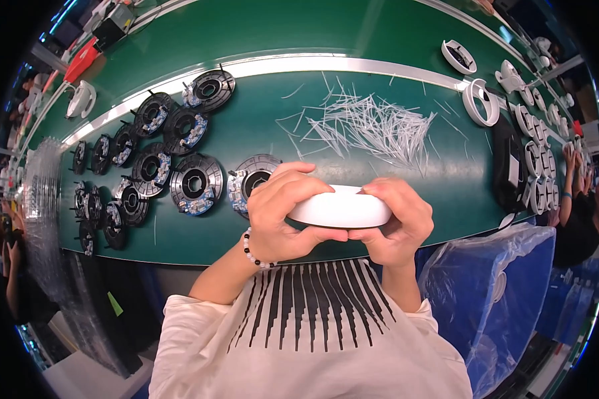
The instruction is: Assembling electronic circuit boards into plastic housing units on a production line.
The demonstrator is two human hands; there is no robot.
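1. Left hand (283, 211): fingers grasping left end of white rounded housing (340, 207), thumb under near edge.
2. Right hand (400, 216): same grasp, right end.
3. Housing: held side-on over green workbench (460, 199), near edge.
4. Black round bases (210, 174) with blue circuit boards (196, 205): on bench, left. Loose pile of white strips (386, 128): beyond the hands.

On the green flat bench (459, 206), black round plastic bases (196, 179) are spread at left; thin white strips (379, 130) are piled right of centre. At right, a white plastic ring (470, 101) is located beyond a black boxy object (504, 163). Nearer than the strips, a white domed casing (343, 207) is held between the bare left hand (279, 209) and bare right hand (400, 216).
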